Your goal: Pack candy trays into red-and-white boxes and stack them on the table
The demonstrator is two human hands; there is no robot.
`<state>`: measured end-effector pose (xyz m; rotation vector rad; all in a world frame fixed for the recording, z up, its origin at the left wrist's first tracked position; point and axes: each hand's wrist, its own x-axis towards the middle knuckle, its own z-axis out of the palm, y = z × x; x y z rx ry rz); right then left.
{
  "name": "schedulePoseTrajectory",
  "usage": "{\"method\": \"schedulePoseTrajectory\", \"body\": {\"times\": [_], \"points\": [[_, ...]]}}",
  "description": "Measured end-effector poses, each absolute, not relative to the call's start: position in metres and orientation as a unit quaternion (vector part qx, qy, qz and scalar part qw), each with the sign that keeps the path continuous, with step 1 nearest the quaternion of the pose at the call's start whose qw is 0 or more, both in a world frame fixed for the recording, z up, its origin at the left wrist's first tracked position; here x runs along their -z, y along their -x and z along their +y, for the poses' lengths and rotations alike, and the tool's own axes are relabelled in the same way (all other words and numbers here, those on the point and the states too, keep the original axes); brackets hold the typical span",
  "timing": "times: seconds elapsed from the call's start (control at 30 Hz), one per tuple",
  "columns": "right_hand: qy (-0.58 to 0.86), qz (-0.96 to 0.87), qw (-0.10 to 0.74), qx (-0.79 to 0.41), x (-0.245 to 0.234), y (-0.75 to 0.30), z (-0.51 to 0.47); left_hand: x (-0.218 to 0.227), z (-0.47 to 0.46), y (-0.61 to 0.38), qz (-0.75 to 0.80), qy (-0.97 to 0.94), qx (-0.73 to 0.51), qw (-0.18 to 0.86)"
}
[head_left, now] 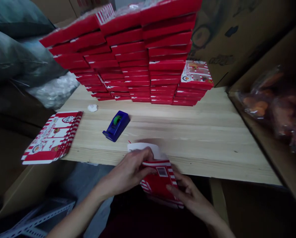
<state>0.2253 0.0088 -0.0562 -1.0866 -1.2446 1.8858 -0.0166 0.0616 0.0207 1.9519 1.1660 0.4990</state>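
A red-and-white striped carton [160, 180] hangs just off the near edge of the bench [200, 132]. The left hand [131, 170] pinches its top flap and the right hand [187, 195] clasps its lower side. A blue tape dispenser [116, 125] stands just beyond. Flat cartons [52, 137] overhang the left edge.

I can read no word or number anywhere. The red striped carton [160, 180] between the hands carries a white barcode label [162, 171], its digits too small to make out. The flat cartons [52, 137] well left of the left hand [128, 173] show round logos and blurred print. Dark marks on the cardboard box [222, 36] far beyond the right hand [187, 195] are illegible.
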Motion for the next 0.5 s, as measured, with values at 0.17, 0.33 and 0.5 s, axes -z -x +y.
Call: {"method": "schedulePoseTrajectory", "body": {"times": [0.17,0.33,0.5], "points": [[0.448,-0.364,0.338,-0.744,0.063,-0.222,-0.004,-0.022,0.059,0.007,0.405,-0.762,-0.258,0.434],[0.517,-0.114,0.406,-0.745,0.067,-0.228,-0.002,0.014,0.030,0.004,0.585,-0.605,-0.471,0.264],[0.516,-0.083,0.432,-0.735,0.075,-0.226,0.000,0.037,-0.013,-0.017,0.562,-0.498,-0.404,0.523]]}}
